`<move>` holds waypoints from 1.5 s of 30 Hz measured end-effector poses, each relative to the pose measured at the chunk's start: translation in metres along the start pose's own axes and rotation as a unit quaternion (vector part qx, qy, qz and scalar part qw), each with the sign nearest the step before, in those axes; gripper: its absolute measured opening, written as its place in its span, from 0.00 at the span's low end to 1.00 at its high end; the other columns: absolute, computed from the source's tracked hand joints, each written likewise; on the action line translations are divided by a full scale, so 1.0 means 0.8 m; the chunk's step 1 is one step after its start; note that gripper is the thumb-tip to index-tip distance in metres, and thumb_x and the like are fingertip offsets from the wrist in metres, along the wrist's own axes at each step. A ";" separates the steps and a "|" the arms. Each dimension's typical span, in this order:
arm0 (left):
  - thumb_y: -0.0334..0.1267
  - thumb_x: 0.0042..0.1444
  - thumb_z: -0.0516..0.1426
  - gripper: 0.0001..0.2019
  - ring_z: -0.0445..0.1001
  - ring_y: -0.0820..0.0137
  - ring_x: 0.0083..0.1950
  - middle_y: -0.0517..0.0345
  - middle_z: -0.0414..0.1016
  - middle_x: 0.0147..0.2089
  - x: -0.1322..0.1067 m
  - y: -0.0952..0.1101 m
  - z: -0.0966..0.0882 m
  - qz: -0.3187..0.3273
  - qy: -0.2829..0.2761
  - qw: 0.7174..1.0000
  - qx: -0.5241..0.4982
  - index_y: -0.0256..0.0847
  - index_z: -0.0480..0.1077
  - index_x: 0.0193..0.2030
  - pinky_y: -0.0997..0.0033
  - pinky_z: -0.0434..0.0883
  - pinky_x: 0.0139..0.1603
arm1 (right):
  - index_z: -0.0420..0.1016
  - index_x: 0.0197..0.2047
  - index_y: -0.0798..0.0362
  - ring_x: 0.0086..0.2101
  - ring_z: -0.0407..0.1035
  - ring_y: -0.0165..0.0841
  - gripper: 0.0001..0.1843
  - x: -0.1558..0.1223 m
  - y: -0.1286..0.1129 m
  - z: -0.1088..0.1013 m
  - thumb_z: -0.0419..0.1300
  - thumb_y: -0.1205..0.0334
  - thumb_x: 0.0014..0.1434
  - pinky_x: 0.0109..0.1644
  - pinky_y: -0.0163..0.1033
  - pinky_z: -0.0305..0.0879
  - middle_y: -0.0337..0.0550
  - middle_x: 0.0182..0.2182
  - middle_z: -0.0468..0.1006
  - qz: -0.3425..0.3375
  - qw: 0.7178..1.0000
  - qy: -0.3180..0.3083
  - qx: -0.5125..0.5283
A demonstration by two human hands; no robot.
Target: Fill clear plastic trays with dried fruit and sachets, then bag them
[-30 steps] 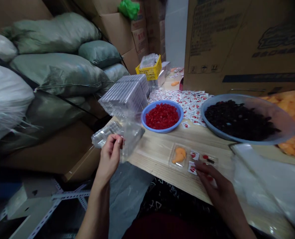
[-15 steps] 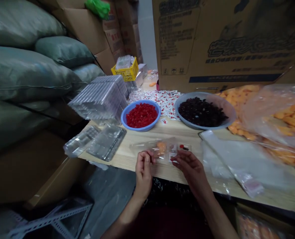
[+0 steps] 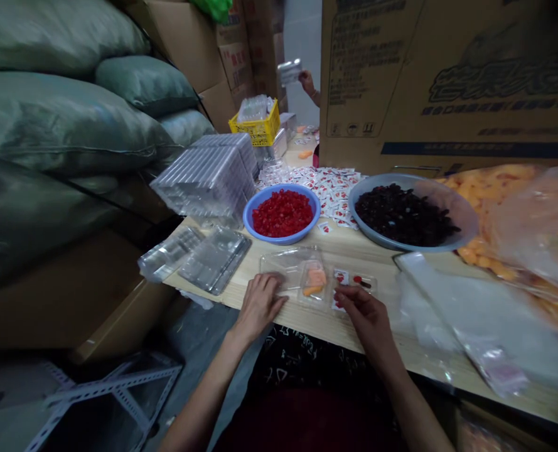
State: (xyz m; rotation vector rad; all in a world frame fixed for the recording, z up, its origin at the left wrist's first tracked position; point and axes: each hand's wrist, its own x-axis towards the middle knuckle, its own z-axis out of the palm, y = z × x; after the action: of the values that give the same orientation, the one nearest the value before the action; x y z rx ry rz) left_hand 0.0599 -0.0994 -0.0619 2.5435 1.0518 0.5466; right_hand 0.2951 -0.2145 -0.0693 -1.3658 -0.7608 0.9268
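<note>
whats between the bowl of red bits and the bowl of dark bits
Small white packets with red print, scattered on the table, in the head view.

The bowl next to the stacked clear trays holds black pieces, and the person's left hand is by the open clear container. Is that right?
Not quite. In the head view, the bowl next to the stacked clear trays holds red pieces, not black ones. The left hand is indeed by the open clear container.

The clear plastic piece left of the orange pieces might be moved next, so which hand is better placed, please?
Probably the left hand: it is at the near-left edge of the clear plastic piece, while the right hand is past the orange pieces, by the small packets.
</note>
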 end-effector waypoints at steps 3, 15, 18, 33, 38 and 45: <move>0.39 0.67 0.51 0.07 0.69 0.61 0.45 0.50 0.71 0.42 0.008 -0.018 0.013 0.016 -0.046 0.998 0.029 0.41 0.67 0.40 0.59 0.68 0.47 | 0.80 0.40 0.51 0.40 0.72 0.37 0.16 -0.008 0.007 0.001 0.69 0.48 0.56 0.47 0.42 0.67 0.45 0.38 0.80 0.014 1.000 -0.003 -0.001; 0.38 0.64 0.55 0.06 0.67 0.73 0.35 0.60 0.70 0.33 -0.020 0.128 -0.028 -0.076 -0.080 0.933 -0.343 0.40 0.70 0.38 0.74 0.64 0.38 | 0.62 0.68 0.31 0.66 0.58 0.38 0.34 -0.041 -0.025 0.079 0.52 0.30 0.63 0.71 0.52 0.49 0.36 0.67 0.64 0.138 0.918 -0.103 0.357; 0.40 0.60 0.60 0.06 0.67 0.74 0.33 0.61 0.71 0.32 -0.010 0.138 -0.003 -0.135 -0.050 0.882 -0.449 0.39 0.72 0.40 0.75 0.64 0.37 | 0.65 0.67 0.36 0.65 0.59 0.38 0.34 -0.040 -0.017 0.090 0.50 0.31 0.64 0.72 0.51 0.45 0.39 0.63 0.70 0.162 0.888 -0.136 0.408; 0.48 0.60 0.59 0.14 0.61 0.77 0.26 0.64 0.66 0.26 -0.009 0.129 0.031 -0.262 0.041 0.812 -0.520 0.37 0.72 0.37 0.77 0.59 0.28 | 0.61 0.68 0.33 0.64 0.60 0.36 0.33 -0.056 0.012 0.095 0.54 0.33 0.64 0.70 0.49 0.51 0.37 0.65 0.67 0.181 0.891 -0.130 0.396; 0.43 0.66 0.52 0.11 0.70 0.70 0.35 0.57 0.72 0.34 -0.015 0.129 0.033 -0.193 0.050 0.905 -0.375 0.40 0.69 0.38 0.71 0.66 0.38 | 0.57 0.71 0.34 0.65 0.59 0.37 0.37 -0.060 0.014 0.096 0.54 0.33 0.63 0.71 0.51 0.49 0.38 0.66 0.66 0.186 0.895 -0.128 0.384; 0.38 0.67 0.48 0.08 0.71 0.66 0.41 0.53 0.72 0.39 -0.024 0.105 0.025 -0.112 0.030 0.959 -0.260 0.41 0.66 0.40 0.65 0.67 0.46 | 0.58 0.70 0.37 0.68 0.53 0.35 0.35 -0.060 0.024 0.109 0.57 0.37 0.64 0.73 0.49 0.44 0.38 0.67 0.64 0.177 0.919 -0.122 0.329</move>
State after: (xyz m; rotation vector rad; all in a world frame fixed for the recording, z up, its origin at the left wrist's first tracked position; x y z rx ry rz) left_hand 0.1068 -0.1728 -0.0462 1.9348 1.0342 0.7275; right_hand 0.1941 -0.2168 -0.0784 -0.7989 -0.3217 1.4994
